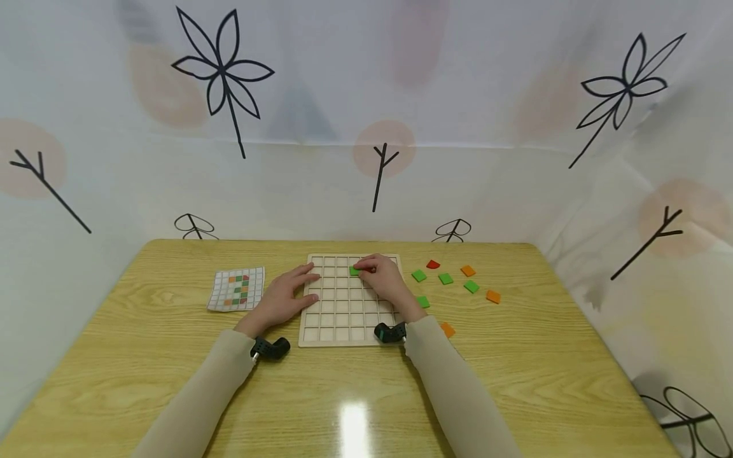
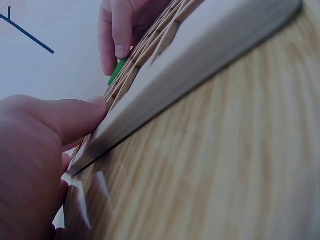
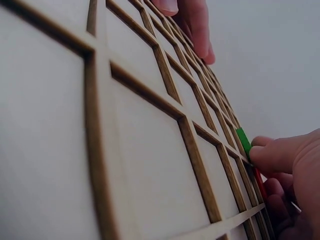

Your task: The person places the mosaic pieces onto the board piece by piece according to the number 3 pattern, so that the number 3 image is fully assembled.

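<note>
A wooden grid board [image 1: 342, 334] lies on the table in front of me. My left hand [image 1: 280, 298] rests at its left side, fingers spread and thumb on the rim. My right hand [image 1: 382, 277] is over the board's upper part, its thumb and fingertips pinching a green square tile [image 1: 354, 271] at the grid. In the right wrist view the thumb presses against that green tile [image 3: 243, 140], and a red piece [image 3: 260, 182] shows just below it, partly hidden by the fingers. The left wrist view shows the green tile [image 2: 117, 71] edge-on under the right fingertips.
Left of the board lies a paper card [image 1: 237, 289] printed with a coloured grid pattern. Loose green tiles [image 1: 445, 278], orange tiles [image 1: 493, 296] and a red rounded piece [image 1: 432, 264] are scattered to the right. A patterned cloth hangs behind the wooden table [image 1: 309, 401].
</note>
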{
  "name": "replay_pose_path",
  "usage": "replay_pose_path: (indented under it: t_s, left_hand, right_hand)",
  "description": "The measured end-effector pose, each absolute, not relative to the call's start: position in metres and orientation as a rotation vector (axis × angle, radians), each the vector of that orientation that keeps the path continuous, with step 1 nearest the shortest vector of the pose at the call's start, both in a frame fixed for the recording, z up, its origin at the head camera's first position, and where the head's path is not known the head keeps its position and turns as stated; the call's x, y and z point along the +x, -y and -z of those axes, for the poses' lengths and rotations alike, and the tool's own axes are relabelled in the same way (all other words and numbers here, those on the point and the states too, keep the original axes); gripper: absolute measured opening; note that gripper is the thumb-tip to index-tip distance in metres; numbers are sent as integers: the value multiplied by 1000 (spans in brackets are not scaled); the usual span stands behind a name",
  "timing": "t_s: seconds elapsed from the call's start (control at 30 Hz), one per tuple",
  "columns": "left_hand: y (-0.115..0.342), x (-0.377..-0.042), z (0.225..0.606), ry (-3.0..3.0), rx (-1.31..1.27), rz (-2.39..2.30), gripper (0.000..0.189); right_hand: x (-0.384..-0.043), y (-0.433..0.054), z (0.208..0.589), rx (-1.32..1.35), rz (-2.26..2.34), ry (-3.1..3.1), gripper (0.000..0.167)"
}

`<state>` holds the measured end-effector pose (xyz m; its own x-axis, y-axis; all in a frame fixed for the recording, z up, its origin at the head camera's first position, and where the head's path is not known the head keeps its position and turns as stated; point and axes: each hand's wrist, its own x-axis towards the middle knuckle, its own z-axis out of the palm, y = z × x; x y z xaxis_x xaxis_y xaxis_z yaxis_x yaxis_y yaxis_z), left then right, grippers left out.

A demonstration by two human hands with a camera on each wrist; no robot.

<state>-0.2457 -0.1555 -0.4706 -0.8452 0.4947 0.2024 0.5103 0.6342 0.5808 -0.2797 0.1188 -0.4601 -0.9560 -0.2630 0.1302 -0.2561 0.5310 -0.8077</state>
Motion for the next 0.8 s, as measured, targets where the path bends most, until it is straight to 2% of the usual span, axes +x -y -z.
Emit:
replay_pose_path:
  t_s: [0.57, 0.8]
  left_hand:
    - [158, -246, 476, 2815, -865, 1008, 53]
    - [157, -248, 475, 2822, -868, 1011, 53]
  right_hand:
    - [-282, -117, 465, -426, 1450, -2746, 21]
    - [-286, -128, 468, -321, 1613, -2657, 24]
